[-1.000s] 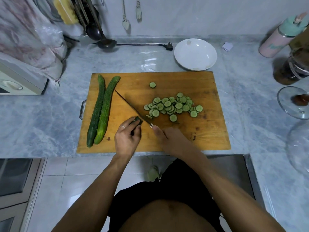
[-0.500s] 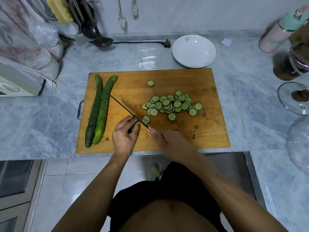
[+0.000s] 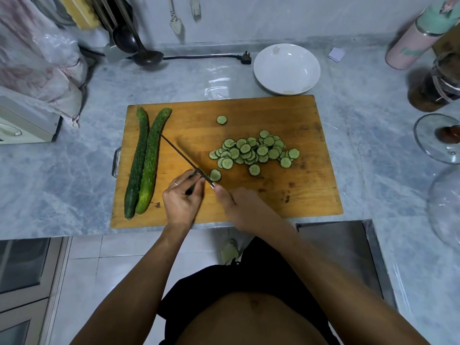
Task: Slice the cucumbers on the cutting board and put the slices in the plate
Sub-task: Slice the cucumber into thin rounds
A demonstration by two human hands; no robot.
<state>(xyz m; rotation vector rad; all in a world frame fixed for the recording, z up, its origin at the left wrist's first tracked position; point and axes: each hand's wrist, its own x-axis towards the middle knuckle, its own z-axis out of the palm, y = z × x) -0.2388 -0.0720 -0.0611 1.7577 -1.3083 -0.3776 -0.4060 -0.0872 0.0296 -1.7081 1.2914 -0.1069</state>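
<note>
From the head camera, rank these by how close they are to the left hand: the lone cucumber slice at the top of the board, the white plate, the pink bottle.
From the left hand:
1. Lone cucumber slice, up on the cutting board.
2. White plate, behind the board.
3. Pink bottle, far right corner.

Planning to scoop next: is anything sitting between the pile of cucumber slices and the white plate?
Nothing visible does. Between the slice pile and the plate lies only bare cutting board and a strip of counter; one stray slice sits off to the left of that path.
</note>
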